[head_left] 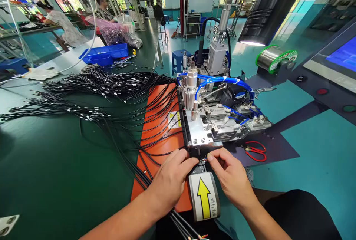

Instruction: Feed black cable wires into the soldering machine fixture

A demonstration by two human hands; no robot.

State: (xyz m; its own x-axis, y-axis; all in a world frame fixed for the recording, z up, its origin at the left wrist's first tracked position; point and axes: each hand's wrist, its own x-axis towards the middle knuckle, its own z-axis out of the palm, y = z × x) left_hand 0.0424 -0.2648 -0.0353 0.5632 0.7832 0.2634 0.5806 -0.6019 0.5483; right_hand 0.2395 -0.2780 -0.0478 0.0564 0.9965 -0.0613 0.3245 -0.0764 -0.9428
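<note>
My left hand [171,177] and my right hand [229,175] meet at the front edge of a small metal machine [211,121] with blue air hoses. Both hands are closed in a pinch on the thin end of a black cable [204,158] held at the machine's slot. Just below the fingers sits a white plate with a yellow arrow [204,195]. More black cables [180,225] run under my left wrist across an orange mat [164,121].
A large spread of black cables [91,91] covers the green bench to the left. Red-handled scissors [256,151] lie right of the machine. A solder spool [274,58], a black lamp [267,13], blue trays [105,53] and other people at far benches are behind.
</note>
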